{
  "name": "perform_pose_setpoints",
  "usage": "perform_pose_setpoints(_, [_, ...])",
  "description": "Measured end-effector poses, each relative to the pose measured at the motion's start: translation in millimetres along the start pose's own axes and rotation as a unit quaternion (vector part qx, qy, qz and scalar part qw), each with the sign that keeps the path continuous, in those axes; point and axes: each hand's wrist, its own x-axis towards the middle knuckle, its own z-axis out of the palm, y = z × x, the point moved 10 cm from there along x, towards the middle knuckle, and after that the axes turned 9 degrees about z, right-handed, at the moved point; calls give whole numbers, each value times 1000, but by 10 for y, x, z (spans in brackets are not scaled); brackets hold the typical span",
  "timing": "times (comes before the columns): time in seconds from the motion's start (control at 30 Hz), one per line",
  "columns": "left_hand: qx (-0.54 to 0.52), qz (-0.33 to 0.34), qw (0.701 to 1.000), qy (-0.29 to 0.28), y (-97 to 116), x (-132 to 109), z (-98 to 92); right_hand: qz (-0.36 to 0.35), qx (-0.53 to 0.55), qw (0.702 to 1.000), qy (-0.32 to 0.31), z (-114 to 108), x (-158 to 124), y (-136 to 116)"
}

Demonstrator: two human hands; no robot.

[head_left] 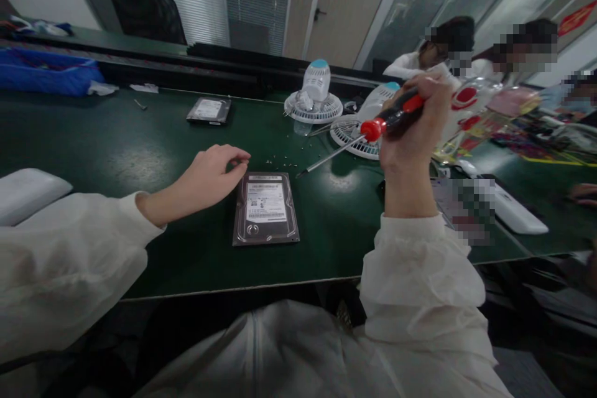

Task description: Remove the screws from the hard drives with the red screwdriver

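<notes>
A hard drive (pixel 267 230) lies label up on the green table in front of me. My left hand (pixel 217 169) is at its upper left corner, thumb and fingers slightly apart with nothing visible between them; whether the thumb touches the drive I cannot tell. Raised at the right, my right hand (pixel 415 118) is wrapped round the red and black handle of a screwdriver (pixel 336 152). The shaft slants down to the left, and its tip is just beyond the drive's upper right corner. Several small screws (pixel 282 166) are scattered on the table behind the drive.
Farther back lies a second hard drive (pixel 209 111). White fan parts (pixel 313 106) stand at the back middle, and a blue bin (pixel 46 71) at the back left. White casings (pixel 30 193) lie at both sides. People (pixel 420 65) sit at the far right.
</notes>
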Motion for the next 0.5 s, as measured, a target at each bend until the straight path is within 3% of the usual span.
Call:
perform_pose_setpoints(0.1, [-62, -53, 996, 25, -188, -136, 21, -1, 43, 994, 97, -21, -57, -113])
perform_pose_setpoints(0.2, [-102, -77, 991, 28, -288, -201, 66, -8, 54, 991, 120, 171, -46, -389])
perform_pose_setpoints(0.27, [-120, -90, 988, 22, -326, -227, 94, -52, 69, 988, 132, 323, -6, -699])
perform_pose_setpoints(0.4, [-156, -107, 982, 8, -349, -254, 132, -126, 94, 979, 127, 714, 85, -1201])
perform_pose_setpoints(0.5, [-174, -103, 979, 4, -340, -245, 146, -157, 13, 986, 49, 1181, 88, -1371])
